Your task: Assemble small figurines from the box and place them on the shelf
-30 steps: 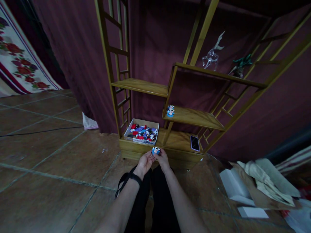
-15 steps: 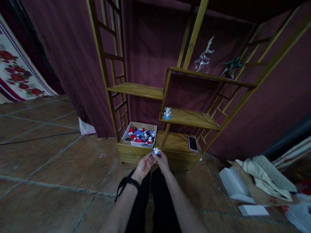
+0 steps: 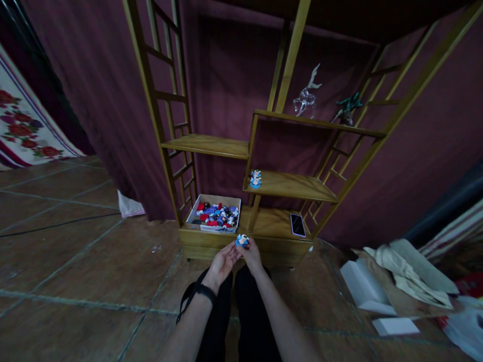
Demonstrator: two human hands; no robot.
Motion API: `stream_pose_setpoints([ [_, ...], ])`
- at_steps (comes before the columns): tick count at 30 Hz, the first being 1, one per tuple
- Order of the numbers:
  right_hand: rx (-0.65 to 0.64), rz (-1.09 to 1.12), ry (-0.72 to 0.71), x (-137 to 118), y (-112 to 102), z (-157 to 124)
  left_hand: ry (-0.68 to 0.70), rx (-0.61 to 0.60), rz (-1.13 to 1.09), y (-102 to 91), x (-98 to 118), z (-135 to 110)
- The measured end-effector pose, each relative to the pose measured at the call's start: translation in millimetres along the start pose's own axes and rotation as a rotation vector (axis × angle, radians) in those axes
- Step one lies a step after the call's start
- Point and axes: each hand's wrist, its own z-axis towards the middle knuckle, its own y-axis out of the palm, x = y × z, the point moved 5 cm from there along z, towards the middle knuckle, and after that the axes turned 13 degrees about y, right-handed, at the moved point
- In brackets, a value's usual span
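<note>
A small figurine [image 3: 242, 240] on a blue base, with pale and black-and-white parts, is in front of the shelf's lower front. My right hand [image 3: 252, 256] pinches it between thumb and fingers. Beside it my left hand [image 3: 223, 262] is palm up with its fingers stretched out, the fingertips close under the figurine's base; whether they touch it I cannot tell. Similar blue-based figurines [image 3: 255, 179] stand at the left end of the middle shelf. An open cardboard box [image 3: 191, 219] on the bottom board holds several red, purple, black and white figurines.
A wooden shelf unit [image 3: 207, 145] stands before a dark red curtain. A phone [image 3: 298, 224] lies on the bottom board at right. Higher up are a clear deer ornament [image 3: 305, 100] and a green ornament [image 3: 349, 106]. White boxes [image 3: 365, 286] and cloth lie at floor right.
The view has shifted slightly, so the shelf appears a little lower and further left. My hands keep the figurine in nearly the same spot.
</note>
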Motion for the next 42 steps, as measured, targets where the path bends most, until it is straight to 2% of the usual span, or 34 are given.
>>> stream_pose_setpoints([
  [5,-0.011,0.015,-0.018,-3,-1,-2,-0.001,-0.008,-0.005,1.6,0,-2],
  [11,-0.165,0.067,0.029,-6,5,-6,-0.011,0.025,-0.033,-0.9,-3,-2],
  [15,-0.200,0.073,0.012,-5,7,-5,0.018,0.030,-0.024,-1.6,-3,-1],
  [27,-0.135,0.053,0.005,-5,2,-4,0.045,0.008,-0.035,-0.7,-3,0],
  [42,-0.190,0.118,0.041,-10,1,-9,0.037,-0.013,-0.079,-6.6,-6,4],
])
